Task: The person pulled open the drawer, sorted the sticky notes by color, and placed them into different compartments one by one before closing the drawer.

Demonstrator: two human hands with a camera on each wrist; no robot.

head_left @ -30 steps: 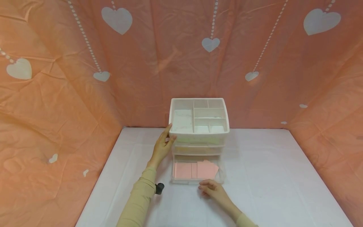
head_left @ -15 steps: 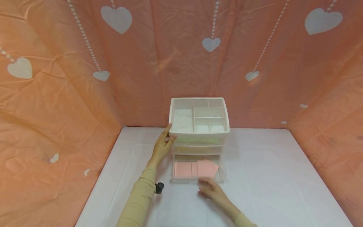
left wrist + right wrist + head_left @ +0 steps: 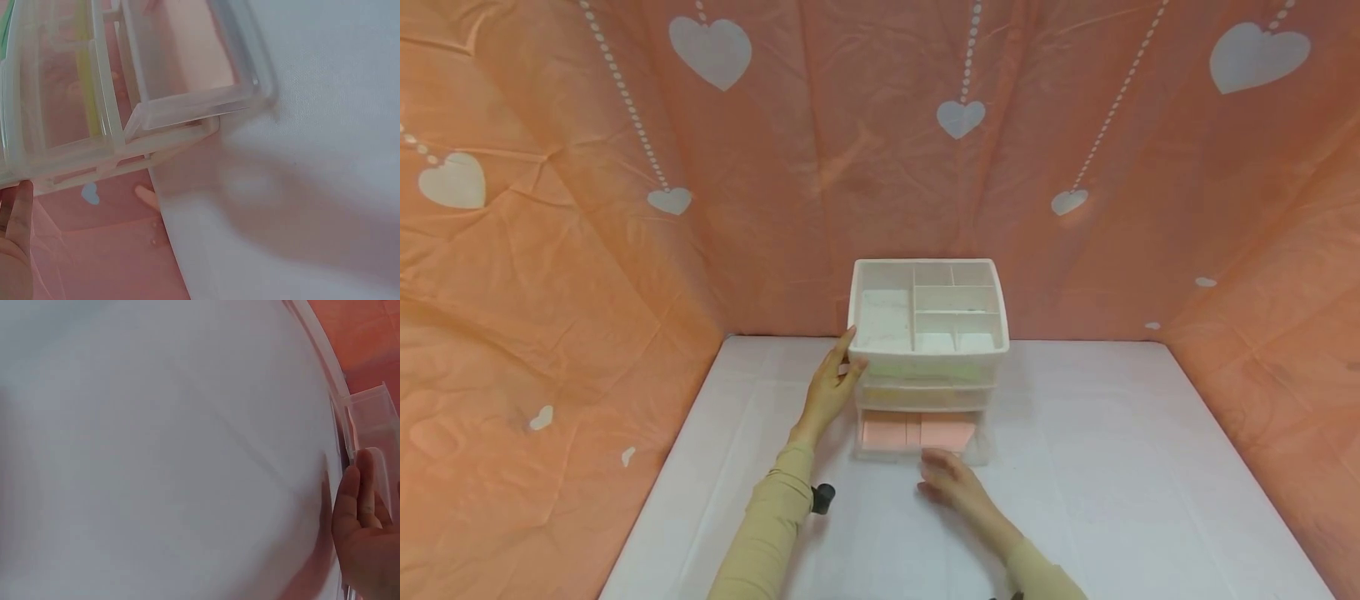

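Observation:
A white plastic drawer unit (image 3: pixel 927 354) stands against the back wall, with a divided tray on top. Its lowest clear drawer (image 3: pixel 883 456) is partly pulled out, and flat pink pieces (image 3: pixel 883 432) lie inside. My left hand (image 3: pixel 827 396) rests on the unit's upper left side, thumb at the front and fingers fairly straight along the side; the left wrist view shows only part of it. With extended fingers, my right hand (image 3: pixel 958 487) touches the drawer's front right of its middle. In the right wrist view, those fingers (image 3: pixel 365 475) lie against the clear plastic.
Two upper drawers hold something greenish (image 3: pixel 925 368) and something yellowish (image 3: pixel 925 393), seen through the plastic. A white cloth covers the table (image 3: pixel 1112 467). Orange sheeting (image 3: pixel 820 167) with white hearts surrounds it on the back and both sides. A black object (image 3: pixel 823 498) sits at the left wrist.
The lowest drawer has slid inward, hiding more of the pink pieces' back part. My right hand has moved forward with it. The left hand stays in place.

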